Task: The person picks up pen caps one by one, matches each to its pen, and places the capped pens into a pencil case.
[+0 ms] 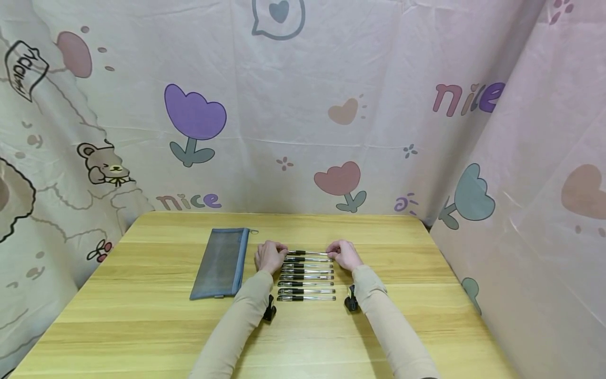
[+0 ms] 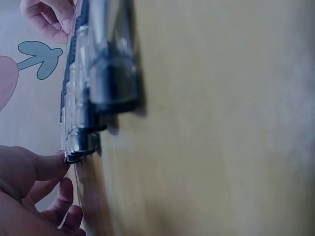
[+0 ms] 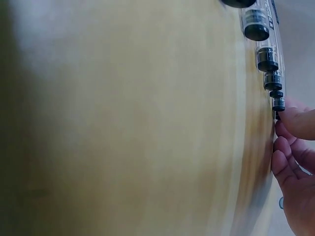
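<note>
Several clear-barrelled gel pens with black grips lie side by side in a column on the table, such as the nearest pen (image 1: 306, 298). At the far end of the column, both hands meet the farthest pen (image 1: 307, 253). My left hand (image 1: 270, 256) pinches its capped left end between thumb and fingers. The right hand (image 1: 345, 255) pinches the opposite end. In the left wrist view, the left thumb (image 2: 51, 167) is at the cap end, beyond the closer pen caps (image 2: 115, 81). The right wrist view has the right hand (image 3: 298, 172) past the row of black-tipped pen ends (image 3: 267, 60).
A blue-grey mesh zip pouch (image 1: 219, 266) lies flat left of the pens, close to the left hand. The wooden table (image 1: 118, 321) ends at a printed cloth backdrop (image 1: 284, 105), with more cloth hanging along both sides.
</note>
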`<action>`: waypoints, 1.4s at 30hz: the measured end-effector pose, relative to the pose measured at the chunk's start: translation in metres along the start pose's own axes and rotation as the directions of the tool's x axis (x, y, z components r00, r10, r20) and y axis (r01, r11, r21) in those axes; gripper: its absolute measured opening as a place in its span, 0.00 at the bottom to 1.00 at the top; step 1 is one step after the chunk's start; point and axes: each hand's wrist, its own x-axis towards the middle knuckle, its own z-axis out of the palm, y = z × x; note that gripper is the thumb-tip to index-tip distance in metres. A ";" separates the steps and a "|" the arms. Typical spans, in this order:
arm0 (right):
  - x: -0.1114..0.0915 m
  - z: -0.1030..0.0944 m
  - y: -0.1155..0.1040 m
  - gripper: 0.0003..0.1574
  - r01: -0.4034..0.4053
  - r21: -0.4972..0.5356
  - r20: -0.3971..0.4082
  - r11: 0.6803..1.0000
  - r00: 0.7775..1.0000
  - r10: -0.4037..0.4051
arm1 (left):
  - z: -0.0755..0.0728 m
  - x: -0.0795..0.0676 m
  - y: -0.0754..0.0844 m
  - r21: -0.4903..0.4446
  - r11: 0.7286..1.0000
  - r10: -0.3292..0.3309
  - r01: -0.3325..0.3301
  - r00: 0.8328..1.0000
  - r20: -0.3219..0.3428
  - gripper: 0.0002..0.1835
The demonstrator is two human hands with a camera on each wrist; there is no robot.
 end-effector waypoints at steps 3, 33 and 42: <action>0.000 0.000 0.001 0.05 0.000 0.003 0.002 1.000 1.000 0.000 | 0.000 0.000 0.000 -0.009 1.000 0.008 -0.008 1.000 -0.003 0.09; -0.030 -0.007 -0.008 0.14 0.044 0.111 -0.060 0.993 0.997 -0.038 | -0.037 -0.025 -0.009 -0.292 0.952 0.113 -0.096 0.993 0.042 0.20; -0.044 -0.009 -0.013 0.16 0.063 0.138 -0.065 0.988 0.996 -0.055 | -0.055 -0.042 -0.017 -0.305 0.947 0.102 -0.096 0.995 0.007 0.20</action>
